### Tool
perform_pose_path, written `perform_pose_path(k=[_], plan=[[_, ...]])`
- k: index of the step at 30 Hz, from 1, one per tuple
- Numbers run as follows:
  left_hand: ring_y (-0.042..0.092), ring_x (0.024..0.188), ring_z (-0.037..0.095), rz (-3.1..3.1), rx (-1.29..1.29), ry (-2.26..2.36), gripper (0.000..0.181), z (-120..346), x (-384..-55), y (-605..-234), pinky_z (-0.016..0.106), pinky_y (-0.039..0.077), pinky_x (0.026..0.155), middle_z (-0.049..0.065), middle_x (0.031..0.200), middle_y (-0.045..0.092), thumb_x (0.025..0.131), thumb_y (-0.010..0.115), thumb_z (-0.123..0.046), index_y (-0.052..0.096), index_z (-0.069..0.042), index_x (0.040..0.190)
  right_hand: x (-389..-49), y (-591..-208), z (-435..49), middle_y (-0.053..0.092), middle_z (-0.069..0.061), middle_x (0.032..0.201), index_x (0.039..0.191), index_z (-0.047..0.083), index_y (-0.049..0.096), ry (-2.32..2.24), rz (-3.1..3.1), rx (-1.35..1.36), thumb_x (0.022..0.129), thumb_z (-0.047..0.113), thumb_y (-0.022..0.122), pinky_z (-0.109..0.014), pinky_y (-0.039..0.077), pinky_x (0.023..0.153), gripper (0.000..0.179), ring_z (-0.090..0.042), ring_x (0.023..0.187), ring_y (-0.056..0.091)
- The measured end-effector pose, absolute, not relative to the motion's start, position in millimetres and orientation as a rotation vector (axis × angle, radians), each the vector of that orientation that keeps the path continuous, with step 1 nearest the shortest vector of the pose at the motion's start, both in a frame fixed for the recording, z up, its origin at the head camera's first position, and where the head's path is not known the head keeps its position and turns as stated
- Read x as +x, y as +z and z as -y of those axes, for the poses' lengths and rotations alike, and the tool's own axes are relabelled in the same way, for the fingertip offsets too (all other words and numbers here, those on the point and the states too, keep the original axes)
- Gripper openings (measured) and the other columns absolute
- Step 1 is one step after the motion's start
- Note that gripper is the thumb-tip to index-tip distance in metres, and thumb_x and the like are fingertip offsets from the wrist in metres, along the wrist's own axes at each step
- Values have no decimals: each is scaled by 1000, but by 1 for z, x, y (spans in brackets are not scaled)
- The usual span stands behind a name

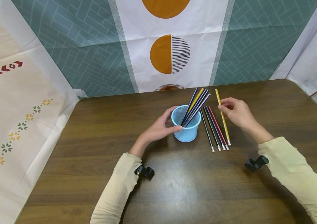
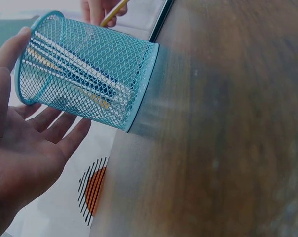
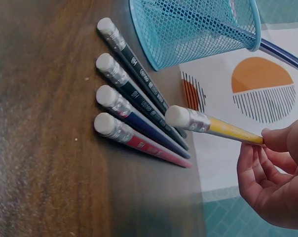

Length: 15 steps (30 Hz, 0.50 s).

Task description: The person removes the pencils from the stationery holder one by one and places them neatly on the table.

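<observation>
A light blue mesh pencil cup stands upright on the table, holding several pencils that lean to the right. My left hand grips it from the left, thumb at the near side of the rim and fingers round the far side. Between thumb and fingertips, my right hand pinches a yellow pencil, its white eraser end pointing toward me. In the right wrist view that pencil hangs above a row of pencils on the table: a red pencil, a dark blue pencil and two black ones.
The brown wooden table reaches back to a teal and white patterned cloth hanging behind it. A cream cloth with flower motifs hangs at the left. Black wrist mounts sit on both sleeves.
</observation>
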<state>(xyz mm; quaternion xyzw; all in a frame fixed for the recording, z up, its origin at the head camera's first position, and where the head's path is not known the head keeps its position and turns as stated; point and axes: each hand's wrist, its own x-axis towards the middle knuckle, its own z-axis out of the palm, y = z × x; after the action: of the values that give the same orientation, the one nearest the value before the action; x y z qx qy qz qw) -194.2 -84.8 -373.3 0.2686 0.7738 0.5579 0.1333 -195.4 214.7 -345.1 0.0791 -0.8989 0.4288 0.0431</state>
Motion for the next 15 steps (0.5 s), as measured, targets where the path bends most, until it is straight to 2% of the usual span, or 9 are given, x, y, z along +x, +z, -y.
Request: perform_pose_path(k=[7, 15], plan=[[43, 129, 23, -2218, 804, 1648, 76, 85, -194, -374, 34, 41, 104, 12, 144, 40, 89, 69, -8, 25, -6, 150, -198, -352, -218, 64, -27, 102, 118, -12, 58, 1315, 2777, 240, 98, 11, 58, -23, 55, 60, 31, -10, 72, 60], [43, 130, 22, -2220, 805, 1648, 75, 85, -194, -373, 32, 40, 104, 11, 144, 40, 89, 69, -9, 25, -6, 149, -202, -359, -220, 62, -27, 107, 119, -12, 57, 1339, 2848, 196, 99, 13, 56, -21, 54, 62, 32, -25, 83, 61]])
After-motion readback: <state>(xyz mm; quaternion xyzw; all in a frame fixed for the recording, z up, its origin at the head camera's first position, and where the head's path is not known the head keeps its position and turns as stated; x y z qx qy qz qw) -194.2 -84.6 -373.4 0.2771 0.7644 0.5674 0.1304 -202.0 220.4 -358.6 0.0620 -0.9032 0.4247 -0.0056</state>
